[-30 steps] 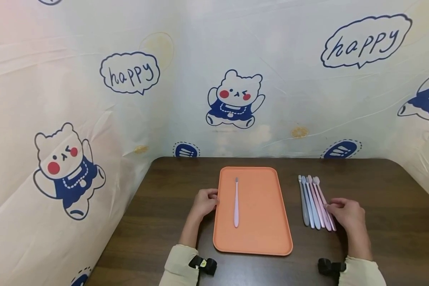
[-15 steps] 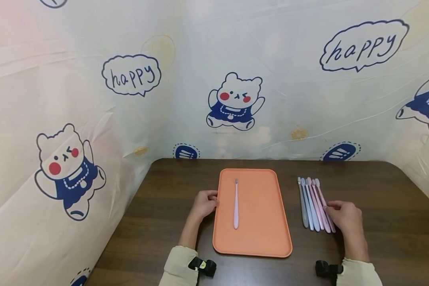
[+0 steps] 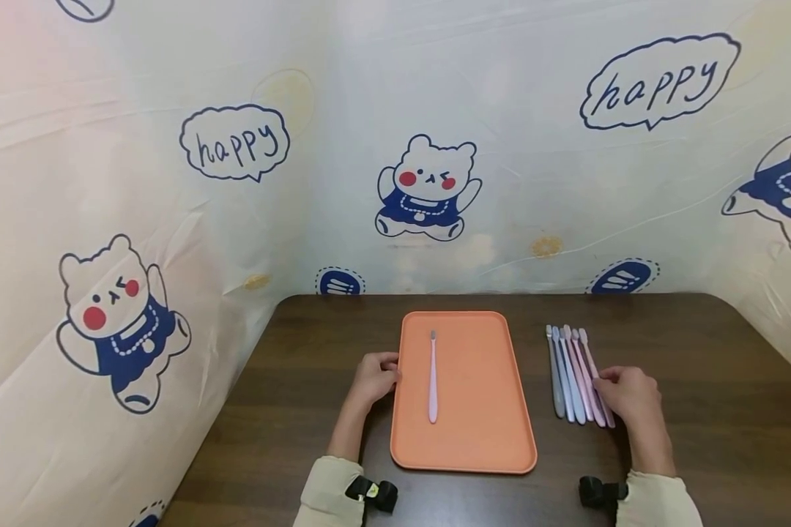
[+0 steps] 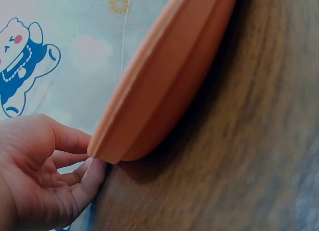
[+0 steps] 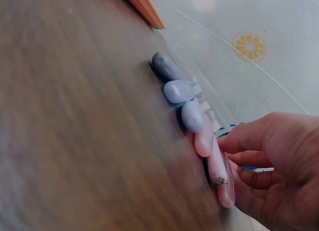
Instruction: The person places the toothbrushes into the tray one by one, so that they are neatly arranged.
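Observation:
An orange tray (image 3: 474, 395) lies on the table with one pink-handled toothbrush (image 3: 433, 388) on it, bristle end away from me. My left hand (image 3: 373, 377) pinches the tray's left edge; thumb and finger meet at the rim (image 4: 107, 136) in the left wrist view. To the right of the tray, several toothbrushes (image 3: 569, 373) lie side by side, grey and blue at the left, pink at the right. My right hand (image 3: 630, 395) grips the outermost pink toothbrush (image 5: 227, 188) from the right, thumb on its left side and fingers along its right. The gripped part is mostly hidden.
The dark wooden table (image 3: 303, 410) ends at the back against a pale printed curtain (image 3: 343, 183) with bears and speech bubbles. A black camera strap (image 3: 372, 492) is on the left sleeve and another black strap (image 3: 603, 492) on the right.
My right hand has shifted slightly left, closer in on the outermost pink toothbrush. The left hand, tray and other toothbrushes stay put; the head view shifts a little.

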`<move>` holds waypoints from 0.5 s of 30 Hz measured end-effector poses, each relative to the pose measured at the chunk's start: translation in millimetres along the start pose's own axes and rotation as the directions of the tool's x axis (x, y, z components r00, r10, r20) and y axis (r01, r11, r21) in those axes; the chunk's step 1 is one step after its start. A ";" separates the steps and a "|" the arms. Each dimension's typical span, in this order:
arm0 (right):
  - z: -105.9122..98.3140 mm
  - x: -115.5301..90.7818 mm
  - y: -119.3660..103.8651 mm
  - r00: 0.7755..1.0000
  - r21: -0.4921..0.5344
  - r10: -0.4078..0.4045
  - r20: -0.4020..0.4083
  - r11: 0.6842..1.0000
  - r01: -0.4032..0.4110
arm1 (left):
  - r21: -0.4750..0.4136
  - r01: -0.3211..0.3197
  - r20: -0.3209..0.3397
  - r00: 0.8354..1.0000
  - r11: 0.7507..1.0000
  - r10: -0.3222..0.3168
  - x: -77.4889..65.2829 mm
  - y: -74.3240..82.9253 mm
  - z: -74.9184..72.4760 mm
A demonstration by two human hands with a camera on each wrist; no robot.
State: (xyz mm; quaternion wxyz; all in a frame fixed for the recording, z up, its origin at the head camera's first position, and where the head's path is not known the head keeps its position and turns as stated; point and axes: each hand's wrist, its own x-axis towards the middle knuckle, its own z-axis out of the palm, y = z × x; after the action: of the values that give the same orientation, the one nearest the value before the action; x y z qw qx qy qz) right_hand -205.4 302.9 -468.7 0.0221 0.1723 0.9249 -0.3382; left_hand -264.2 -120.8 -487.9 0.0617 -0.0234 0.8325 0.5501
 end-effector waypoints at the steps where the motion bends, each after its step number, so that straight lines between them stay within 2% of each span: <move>1: -0.3 0.1 -0.6 1.000 -0.001 0.003 0.001 1.000 -0.003 | 0.000 -0.001 0.000 1.000 1.000 0.001 0.2 -0.3 -0.2; 15: 3.0 0.2 -0.3 0.997 0.030 0.054 -0.052 0.998 -0.053 | -0.009 -0.008 0.016 1.000 1.000 0.008 -0.8 -0.4 -1.8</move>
State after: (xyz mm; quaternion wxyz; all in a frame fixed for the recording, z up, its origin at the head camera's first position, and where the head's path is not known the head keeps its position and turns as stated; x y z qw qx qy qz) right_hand -206.0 300.9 -470.8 0.0045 0.2061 0.9153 -0.3459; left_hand -263.5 -122.7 -487.5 0.0661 -0.0159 0.8295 0.5543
